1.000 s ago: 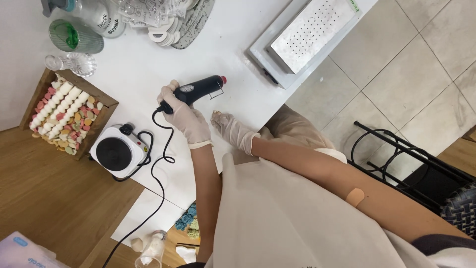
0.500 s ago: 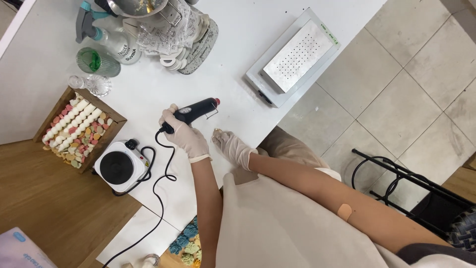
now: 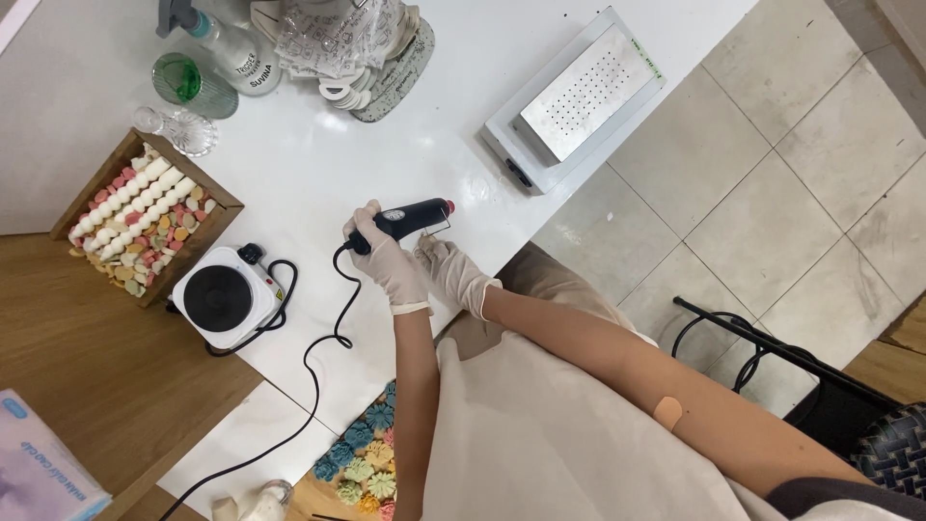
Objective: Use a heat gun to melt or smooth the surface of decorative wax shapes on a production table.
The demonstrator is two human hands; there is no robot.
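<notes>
My left hand (image 3: 388, 259) grips the black glue gun (image 3: 405, 218) near the surface's edge; its tip could burn my right hand (image 3: 451, 272), spread flat beside it.

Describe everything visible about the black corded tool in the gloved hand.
The black corded tool is a slim, gun-shaped device of dark plastic with a reddish tip and a thin wire stand under its nozzle. It lies roughly level above the white table, nozzle pointing toward the grey perforated machine. The left hand, in a pale glove, grips its handle; the gloved right hand sits just beside it. Its black cord loops down across the table.
</notes>
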